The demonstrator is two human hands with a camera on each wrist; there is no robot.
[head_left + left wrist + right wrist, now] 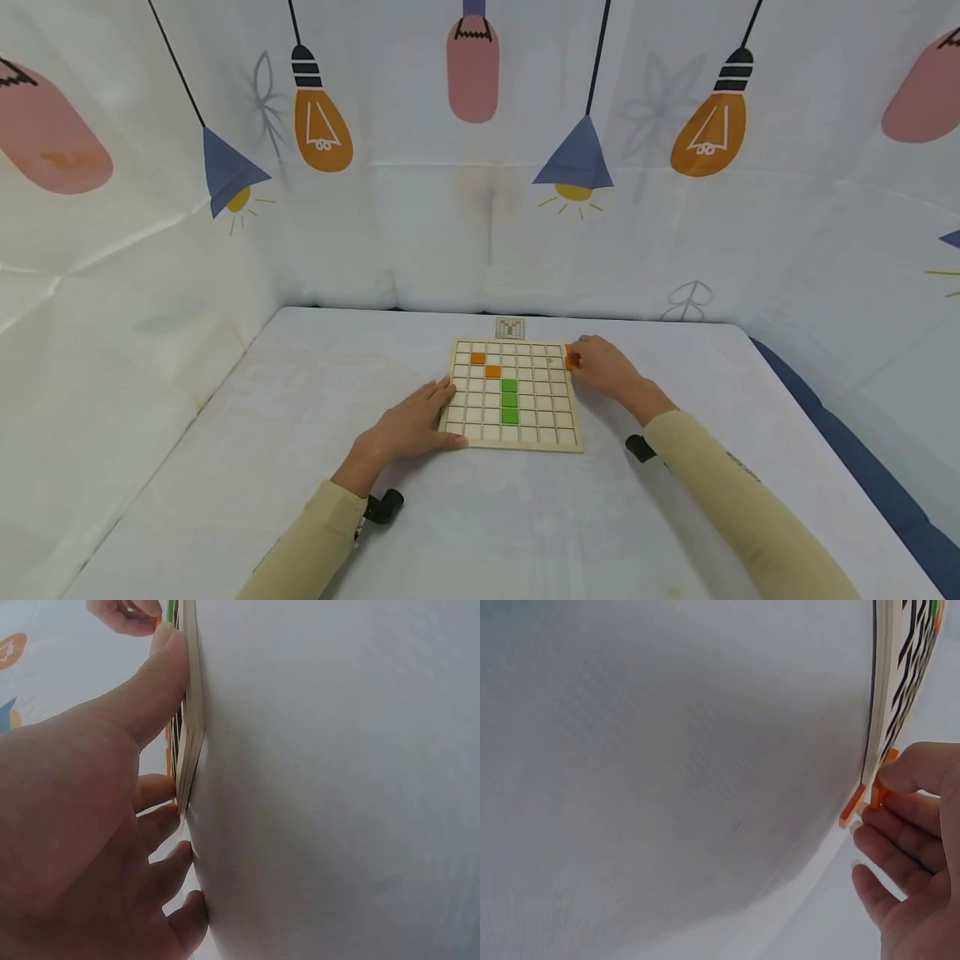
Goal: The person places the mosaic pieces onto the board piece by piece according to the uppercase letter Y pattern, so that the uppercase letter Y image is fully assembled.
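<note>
A pale wooden grid board [545, 443] lies flat on the white table. Two orange tiles sit diagonally in its upper left, one of them an orange tile [477, 358], and a column of three green tiles runs below, including a green tile [509, 400]. My left hand [401, 427] rests on the board's near left corner, thumb over the front edge and extended fingers along the left side. At the far right corner my right hand [606, 368] pinches an orange tile [879, 793] between thumb and finger. Another orange tile [852, 807] lies beside the board under those fingers.
A small card with a grid pattern [510, 328] lies just behind the board. Behind the table [225, 500] hangs a white curtain [420, 233] printed with lamps and bulbs. Dark blue fabric [847, 450] shows past the table's right edge.
</note>
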